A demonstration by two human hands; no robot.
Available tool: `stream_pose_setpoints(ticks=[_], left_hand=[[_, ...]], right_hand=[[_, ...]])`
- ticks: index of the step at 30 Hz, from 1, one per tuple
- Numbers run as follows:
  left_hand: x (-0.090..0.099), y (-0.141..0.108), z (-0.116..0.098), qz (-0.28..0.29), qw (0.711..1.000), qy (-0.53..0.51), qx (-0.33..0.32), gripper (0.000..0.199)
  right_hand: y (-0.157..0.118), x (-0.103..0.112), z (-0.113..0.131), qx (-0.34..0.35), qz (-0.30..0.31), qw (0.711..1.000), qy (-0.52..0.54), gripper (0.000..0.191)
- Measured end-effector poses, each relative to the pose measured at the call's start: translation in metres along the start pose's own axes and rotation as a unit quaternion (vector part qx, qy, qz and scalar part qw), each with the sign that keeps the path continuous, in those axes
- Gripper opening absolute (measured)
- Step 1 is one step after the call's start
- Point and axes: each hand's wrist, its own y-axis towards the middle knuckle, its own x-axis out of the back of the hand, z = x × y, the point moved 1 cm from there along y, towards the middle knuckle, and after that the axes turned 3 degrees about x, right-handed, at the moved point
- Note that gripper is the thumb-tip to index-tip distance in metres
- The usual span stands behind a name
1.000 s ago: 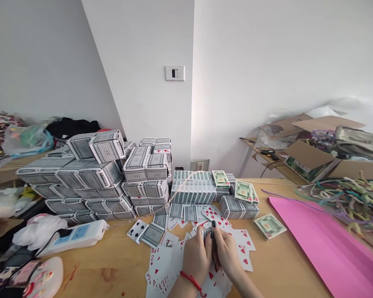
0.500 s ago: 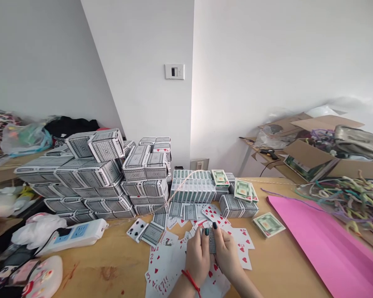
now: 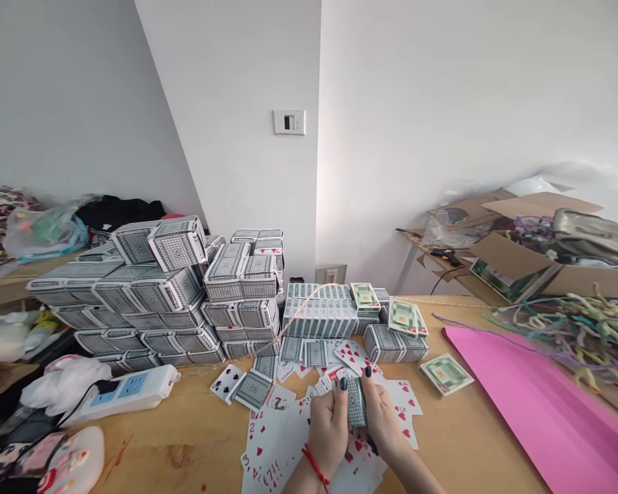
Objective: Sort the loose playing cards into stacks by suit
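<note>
Between my two hands is a deck of playing cards (image 3: pixel 356 405), its grey-green patterned back facing up. My left hand (image 3: pixel 328 424) grips its left side with the thumb on top, and a red cord circles that wrist. On the opposite side my right hand (image 3: pixel 384 418) closes round the deck, thumb along its edge. Below the hands, loose playing cards (image 3: pixel 275 446) lie spread face up over the table. More face-down cards (image 3: pixel 253 389) rest at the left of the spread. The lower fingers are mostly hidden.
Stacked bundles of cards (image 3: pixel 159 288) rise at the back left. A row of card boxes (image 3: pixel 320 312) stands behind the spread, with a green card box (image 3: pixel 445 374) to the right. A power strip (image 3: pixel 128 391), pink sheet (image 3: pixel 540 412) and tangled cords (image 3: pixel 571 336) flank the area.
My hands have turned the deck so more of its patterned back shows, and they have spread slightly apart. The surrounding cards and stacks stay in place.
</note>
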Motion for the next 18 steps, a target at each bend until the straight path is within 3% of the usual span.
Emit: stream_pose_setpoints(ticks=[3, 7, 11, 16, 18], left_hand=[[0.005, 0.003, 0.002, -0.045, 0.998, 0.049, -0.024, 0.045], [0.024, 0.016, 0.004, -0.11, 0.993, 0.047, 0.009, 0.038], [0.05, 0.035, 0.013, -0.105, 0.992, 0.0, 0.068, 0.03], [0.066, 0.047, 0.023, -0.095, 0.988, -0.053, 0.109, 0.015], [0.067, 0.048, 0.023, -0.115, 0.979, -0.091, 0.139, 0.033]], right_hand=[[0.005, 0.001, -0.002, -0.032, 0.061, 0.996, 0.053, 0.045], [0.014, 0.009, -0.006, 0.039, 0.059, 0.995, -0.064, 0.038], [0.02, 0.018, -0.012, 0.091, 0.069, 0.973, -0.202, 0.017], [0.024, 0.022, -0.022, 0.077, 0.063, 0.953, -0.285, 0.032], [0.024, 0.021, -0.025, 0.077, 0.07, 0.944, -0.314, 0.035]])
